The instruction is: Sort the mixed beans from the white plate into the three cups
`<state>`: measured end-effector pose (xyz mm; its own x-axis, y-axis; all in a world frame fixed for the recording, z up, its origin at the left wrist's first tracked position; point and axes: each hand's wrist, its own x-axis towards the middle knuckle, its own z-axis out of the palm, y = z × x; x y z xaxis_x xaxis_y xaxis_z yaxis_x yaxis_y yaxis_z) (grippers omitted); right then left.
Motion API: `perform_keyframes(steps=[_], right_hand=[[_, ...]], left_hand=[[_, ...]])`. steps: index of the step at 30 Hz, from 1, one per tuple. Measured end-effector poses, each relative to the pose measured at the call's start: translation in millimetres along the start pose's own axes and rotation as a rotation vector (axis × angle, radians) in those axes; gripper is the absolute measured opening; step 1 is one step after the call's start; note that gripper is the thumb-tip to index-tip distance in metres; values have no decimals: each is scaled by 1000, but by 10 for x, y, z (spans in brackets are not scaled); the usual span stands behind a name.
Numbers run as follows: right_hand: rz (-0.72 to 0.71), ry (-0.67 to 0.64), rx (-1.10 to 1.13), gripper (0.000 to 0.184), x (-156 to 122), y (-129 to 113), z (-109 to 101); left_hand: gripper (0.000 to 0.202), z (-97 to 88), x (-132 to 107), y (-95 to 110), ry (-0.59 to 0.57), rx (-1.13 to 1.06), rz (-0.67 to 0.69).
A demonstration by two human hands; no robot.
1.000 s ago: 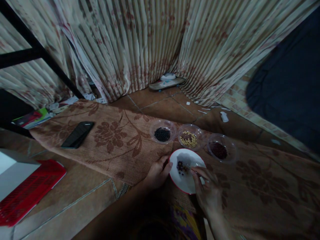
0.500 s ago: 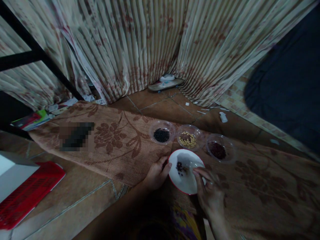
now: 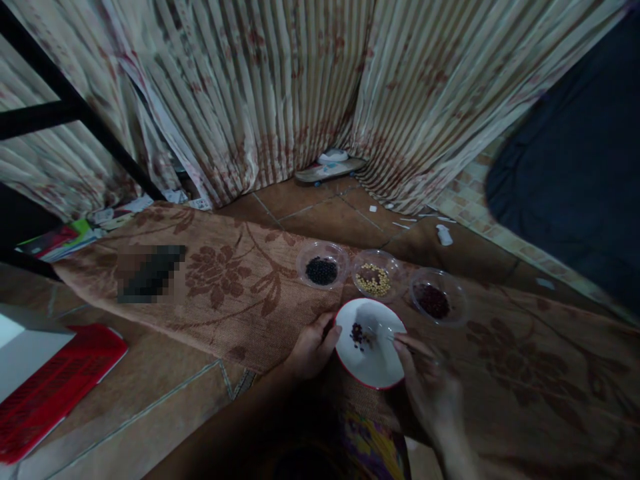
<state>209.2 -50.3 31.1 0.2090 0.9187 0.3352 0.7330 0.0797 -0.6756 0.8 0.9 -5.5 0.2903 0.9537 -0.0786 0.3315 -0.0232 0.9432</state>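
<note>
A white bowl (image 3: 373,370) with a red rim stands on the cloth in front of me, tilted slightly in view. Small dark beans (image 3: 359,335) and a few lighter bits lie inside it, left of its middle. My left hand (image 3: 315,347) grips the bowl's left rim, thumb over the edge. Over the right rim, the fingers of my right hand (image 3: 425,377) are pinched together, pointing into the bowl; a thin pale thing at their tips is too blurred to name. Beyond the bowl sit three clear plastic bowls, with black beans (image 3: 321,271), yellow beans (image 3: 380,283) and dark red beans (image 3: 433,303).
A brown flowered cloth (image 3: 260,313) covers the long low table. A blurred-out dark object (image 3: 153,273) lies at its left. Striped curtains (image 3: 280,87) hang behind, with a skateboard (image 3: 330,171) at their foot. A red crate (image 3: 75,380) is on the floor at left.
My right hand has drawn slightly to the right, toward the bowl's right rim. The dark beans in the bowl have shifted a little. My left hand keeps its hold.
</note>
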Motion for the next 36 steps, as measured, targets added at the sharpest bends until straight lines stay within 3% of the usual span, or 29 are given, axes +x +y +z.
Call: perform_keyframes(steps=[7,36], right_hand=[[-101,-10,-58,23,-51,52,178],[-241,59,-101,23,-44,-4,207]], left_hand=[[34,-3,5,-5,-7,3,3],[34,10,1,-17,-8,7,20]])
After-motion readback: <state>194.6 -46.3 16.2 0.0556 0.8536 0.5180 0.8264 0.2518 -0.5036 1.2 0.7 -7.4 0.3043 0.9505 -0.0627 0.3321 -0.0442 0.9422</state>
